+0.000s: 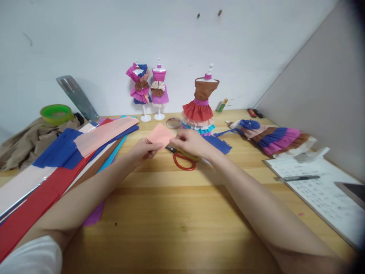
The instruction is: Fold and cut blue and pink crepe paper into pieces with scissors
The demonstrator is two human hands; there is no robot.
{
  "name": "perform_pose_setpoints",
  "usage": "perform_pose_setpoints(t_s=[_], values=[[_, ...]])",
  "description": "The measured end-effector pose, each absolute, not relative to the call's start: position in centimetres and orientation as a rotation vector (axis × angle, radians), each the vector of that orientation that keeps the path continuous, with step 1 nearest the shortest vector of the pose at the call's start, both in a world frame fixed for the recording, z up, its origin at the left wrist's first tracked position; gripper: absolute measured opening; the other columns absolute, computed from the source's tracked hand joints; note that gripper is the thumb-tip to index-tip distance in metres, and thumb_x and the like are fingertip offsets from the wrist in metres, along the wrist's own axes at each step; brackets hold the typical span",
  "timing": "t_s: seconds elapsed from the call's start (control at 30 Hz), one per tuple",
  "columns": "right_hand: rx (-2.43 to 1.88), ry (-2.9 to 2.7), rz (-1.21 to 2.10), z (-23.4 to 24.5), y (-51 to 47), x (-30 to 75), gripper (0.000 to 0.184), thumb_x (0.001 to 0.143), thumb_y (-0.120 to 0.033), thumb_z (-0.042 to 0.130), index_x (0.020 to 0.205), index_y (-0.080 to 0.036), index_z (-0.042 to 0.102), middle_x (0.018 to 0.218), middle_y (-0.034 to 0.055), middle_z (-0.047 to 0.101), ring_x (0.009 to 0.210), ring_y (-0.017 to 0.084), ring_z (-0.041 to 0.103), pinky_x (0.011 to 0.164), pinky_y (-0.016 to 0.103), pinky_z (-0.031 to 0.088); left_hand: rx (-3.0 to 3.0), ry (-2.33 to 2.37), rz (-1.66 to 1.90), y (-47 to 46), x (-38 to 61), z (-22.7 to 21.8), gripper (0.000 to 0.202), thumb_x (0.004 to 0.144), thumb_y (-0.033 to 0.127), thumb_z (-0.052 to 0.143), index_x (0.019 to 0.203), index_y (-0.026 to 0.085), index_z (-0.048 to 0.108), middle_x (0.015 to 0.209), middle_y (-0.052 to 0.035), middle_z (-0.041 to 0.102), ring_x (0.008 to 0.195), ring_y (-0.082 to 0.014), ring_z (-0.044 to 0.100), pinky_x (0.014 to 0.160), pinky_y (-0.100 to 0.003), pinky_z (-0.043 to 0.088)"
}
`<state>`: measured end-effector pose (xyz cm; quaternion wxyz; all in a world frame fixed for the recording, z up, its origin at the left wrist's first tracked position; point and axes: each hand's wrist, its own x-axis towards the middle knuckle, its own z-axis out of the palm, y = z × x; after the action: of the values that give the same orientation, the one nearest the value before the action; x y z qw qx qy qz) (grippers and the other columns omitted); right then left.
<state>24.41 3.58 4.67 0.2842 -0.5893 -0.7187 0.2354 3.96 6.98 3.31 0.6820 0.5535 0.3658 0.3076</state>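
A small peach-pink square of crepe paper (160,134) is held up between my two hands over the middle of the table. My left hand (146,148) pinches its lower left edge, thumb on top. At its right corner my right hand (188,141) grips with closed fingers. Below the right hand lie scissors with red handles (184,167), their blades partly hidden by the hands. Just behind, a small clear round dish (173,122) rests on the wood. A mini mannequin in a brown top and layered ruffled skirt (199,106) stands behind my right hand.
Folded strips of coloured crepe paper (65,148) spread across the left, near a green tape roll (57,113) and leaning bottle (76,97). Two small dressed mannequins (159,89) stand behind. At right are a ruffled dress (276,137), blue scraps (218,144) and a pen (299,177) on paper.
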Motion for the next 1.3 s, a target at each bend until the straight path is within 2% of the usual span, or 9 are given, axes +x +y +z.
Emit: perform_pose_setpoints(t_s=[0.13, 0.23, 0.33, 0.57, 0.63, 0.8, 0.9, 1.07, 1.3], values=[[-1.953, -2.426, 0.44, 5.7, 2.4, 24.6, 0.011, 0.074, -0.026, 0.068, 0.082, -0.017, 0.066, 0.081, 0.01, 0.07, 0.071, 0.022, 0.063, 0.054, 0.028, 0.03, 1.13, 0.775, 0.719, 7.3, 3.7, 2.9, 0.051, 0.059, 0.041, 0.089, 0.052, 0.018, 0.043, 0.038, 0.0089, 0.034, 0.036, -0.0008, 0.023, 0.039, -0.017, 0.015], [-1.943, -2.547, 0.429, 5.2, 2.1, 24.3, 0.032, 0.071, -0.014, 0.065, 0.102, -0.017, 0.066, 0.091, 0.0124, 0.072, 0.079, 0.025, 0.066, 0.055, 0.028, 0.031, 1.055, 0.744, 0.76, 7.7, 3.6, 2.6, 0.051, 0.061, 0.038, 0.089, 0.055, 0.018, 0.042, 0.039, 0.0103, 0.033, 0.036, -0.0006, 0.022, 0.038, -0.016, 0.015], [-1.875, -2.513, 0.461, 4.6, 2.4, 24.3, 0.033, 0.076, -0.013, 0.06, 0.109, -0.016, 0.063, 0.09, 0.0125, 0.071, 0.075, 0.023, 0.065, 0.056, 0.027, 0.032, 0.998, 0.709, 0.818, 7.9, 3.5, 2.7, 0.051, 0.063, 0.037, 0.088, 0.056, 0.018, 0.042, 0.04, 0.0103, 0.034, 0.036, -0.0007, 0.023, 0.037, -0.015, 0.017], [-1.444, -2.031, 0.714, 3.9, 3.4, 23.7, 0.057, 0.078, -0.012, 0.059, 0.134, -0.016, 0.05, 0.084, 0.0018, 0.06, 0.075, 0.016, 0.055, 0.067, 0.026, 0.04, 0.853, 0.681, 1.013, 7.3, 3.8, 4.2, 0.046, 0.062, 0.027, 0.09, 0.057, 0.016, 0.046, 0.043, 0.0092, 0.04, 0.038, -0.0015, 0.032, 0.037, -0.013, 0.025], [-1.294, -1.836, 0.831, 3.5, 3.6, 23.0, 0.061, 0.074, -0.014, 0.063, 0.133, -0.015, 0.049, 0.08, -0.0014, 0.054, 0.073, 0.015, 0.052, 0.066, 0.026, 0.04, 0.788, 0.662, 1.105, 7.0, 4.0, 4.8, 0.041, 0.058, 0.023, 0.092, 0.062, 0.015, 0.052, 0.05, 0.0078, 0.048, 0.042, -0.0016, 0.039, 0.039, -0.013, 0.03], [-1.044, -1.441, 1.203, 2.9, 3.3, 21.3, 0.056, 0.066, -0.034, 0.079, 0.112, -0.022, 0.05, 0.067, -0.0093, 0.045, 0.057, 0.011, 0.045, 0.056, 0.025, 0.039, 0.723, 0.669, 1.219, 5.9, 4.4, 6.0, 0.034, 0.056, 0.018, 0.092, 0.074, 0.014, 0.064, 0.066, 0.0036, 0.062, 0.056, -0.0061, 0.057, 0.048, -0.016, 0.04], [-0.905, -1.231, 1.298, 3.4, 2.7, 20.3, 0.06, 0.064, -0.038, 0.083, 0.109, -0.025, 0.046, 0.073, -0.0081, 0.054, 0.053, 0.009, 0.046, 0.054, 0.025, 0.04, 0.802, 0.699, 1.234, 5.3, 4.7, 6.1, 0.03, 0.058, 0.021, 0.09, 0.072, 0.012, 0.066, 0.067, 0.0011, 0.063, 0.058, -0.0071, 0.056, 0.05, -0.018, 0.041], [-0.824, -1.115, 1.202, 4.7, 2.0, 18.9, 0.071, 0.05, -0.032, 0.091, 0.105, -0.026, 0.047, 0.08, -0.0062, 0.06, 0.061, 0.01, 0.055, 0.059, 0.024, 0.045, 0.941, 0.755, 1.185, 4.0, 5.1, 5.9, 0.031, 0.057, 0.031, 0.09, 0.066, 0.012, 0.067, 0.06, 0.0009, 0.059, 0.054, -0.0075, 0.048, 0.049, -0.02, 0.037], [-0.86, -1.075, 1.123, 4.4, 2.2, 18.7, 0.055, 0.053, -0.032, 0.088, 0.091, -0.024, 0.05, 0.061, -0.0107, 0.054, 0.053, 0.009, 0.051, 0.055, 0.023, 0.04, 1.021, 0.867, 1.093, 2.9, 5.4, 5.8, 0.034, 0.058, 0.036, 0.088, 0.059, 0.014, 0.063, 0.054, 0.001, 0.055, 0.051, -0.0073, 0.045, 0.049, -0.02, 0.034]])
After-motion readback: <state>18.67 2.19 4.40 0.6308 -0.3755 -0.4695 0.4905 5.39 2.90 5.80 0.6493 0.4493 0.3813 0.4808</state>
